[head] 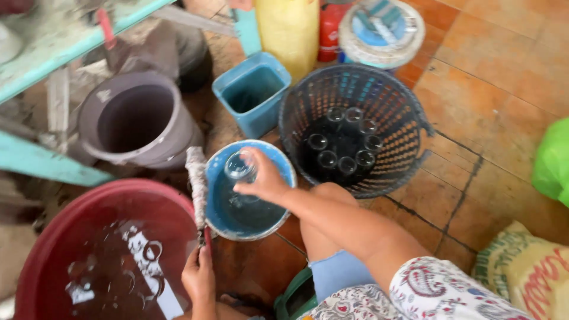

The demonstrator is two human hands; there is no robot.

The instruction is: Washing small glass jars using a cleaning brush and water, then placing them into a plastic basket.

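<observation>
Two hands are at work over a round blue basin [278, 163] standing on an orange-brown tiled floor [504, 89] with dark, grimy joints. The right hand [267, 181] is above the basin, fingers wrapped around a clear glass jar [240, 167] held tilted over the water inside. The left hand [198, 278], just left of the basin and nearer the person, is clenched on the red handle of a bottle brush [197, 184], whose pale bristled head stands upright against the basin's left rim.

Right of the basin, nearly touching it, sits a dark slotted plastic basket [409, 124] holding several clear jars mouth-up [347, 148]. Beyond the basin is a square blue tub [252, 92], and behind that a yellow container [287, 29], a red canister [329, 26] and a round white-rimmed lid-like object [379, 29]. Left of the basin and nearer the person lies a large dark red tub [53, 237] filled with water, with more clear glass faintly visible under the surface. Beyond the basin to the left a grey bucket [139, 121] lies tipped beneath a worn turquoise wooden bench [53, 50]. Far right of the basin are a green plastic bag [554, 160] and a printed woven sack [527, 269]. The floor near the tubs looks wet and dirty.
</observation>
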